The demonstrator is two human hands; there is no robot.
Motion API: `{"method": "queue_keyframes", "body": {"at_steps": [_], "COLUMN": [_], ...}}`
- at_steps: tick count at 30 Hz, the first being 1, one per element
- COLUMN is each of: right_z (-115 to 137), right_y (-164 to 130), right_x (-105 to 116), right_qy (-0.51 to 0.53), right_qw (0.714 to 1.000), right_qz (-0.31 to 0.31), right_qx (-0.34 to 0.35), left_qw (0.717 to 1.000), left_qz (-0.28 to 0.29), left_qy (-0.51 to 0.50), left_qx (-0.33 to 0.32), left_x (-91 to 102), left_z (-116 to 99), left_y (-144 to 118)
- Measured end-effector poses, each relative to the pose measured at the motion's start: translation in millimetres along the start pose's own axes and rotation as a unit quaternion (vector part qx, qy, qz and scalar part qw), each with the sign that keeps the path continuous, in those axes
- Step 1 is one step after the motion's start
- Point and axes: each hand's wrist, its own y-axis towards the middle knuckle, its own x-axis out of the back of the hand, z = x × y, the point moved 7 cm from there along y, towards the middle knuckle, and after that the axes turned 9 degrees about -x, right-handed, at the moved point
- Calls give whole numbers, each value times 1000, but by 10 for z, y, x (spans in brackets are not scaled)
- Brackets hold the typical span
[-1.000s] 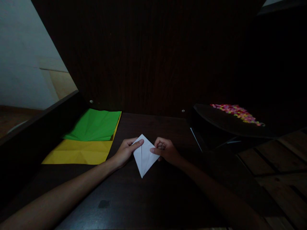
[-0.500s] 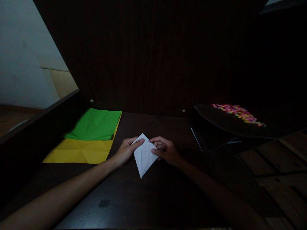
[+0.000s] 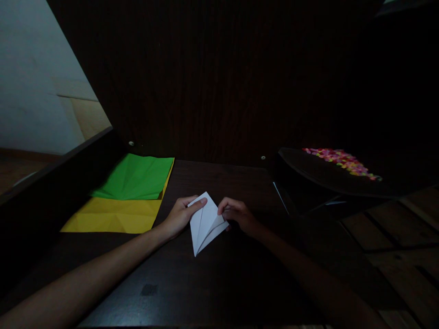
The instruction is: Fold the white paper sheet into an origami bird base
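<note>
A folded white paper [image 3: 205, 224], kite-shaped with its long point toward me, is held between my two hands above the dark table. My left hand [image 3: 181, 216] grips its upper left edge, thumb on top along the crease and fingers behind. At the right corner, my right hand [image 3: 238, 214] pinches the paper with bent fingers; a flap on that side stands slightly lifted, showing a gap between layers. Some right fingertips are hidden behind the hand and paper.
A creased green sheet [image 3: 137, 178] lies over a yellow sheet [image 3: 113, 215] on the left of the dark table [image 3: 164, 283]. On a dark surface at right sits a heap of small colourful pieces [image 3: 343, 162]. A dark upright panel [image 3: 212, 82] stands behind.
The right flap of the white paper has lifted from the layer below. My right fingers have curled at its edge, and the paper's lower point has swung slightly left.
</note>
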Motion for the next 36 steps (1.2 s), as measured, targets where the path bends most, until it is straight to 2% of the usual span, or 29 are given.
{"method": "queue_keyframes", "body": {"at_steps": [4,10,19,24,30,36], "right_z": [21,100,-3,16,10,8], "right_y": [-4,-42,24,28,38,34], "right_x": [1,-9,65,87,213,272], "right_qy": [2,-120,-3,13,22,33], "right_qw": [1000,991,997,996,987,977], "right_qz": [-4,-36,-50,-72,-150,-197], "right_qx": [6,37,54,46,50,74], "left_qw": [1000,1000,997,997,995,997], "left_qz": [3,2,-26,-25,-36,-6], "left_qy": [6,-1,-67,-77,-89,-80], "left_qx": [-5,-12,2,1,-4,0], "left_x": [-8,-3,20,7,6,-27], "left_z": [-18,-20,7,-10,-23,-12], "left_y": [2,-1,14,5,18,4]}}
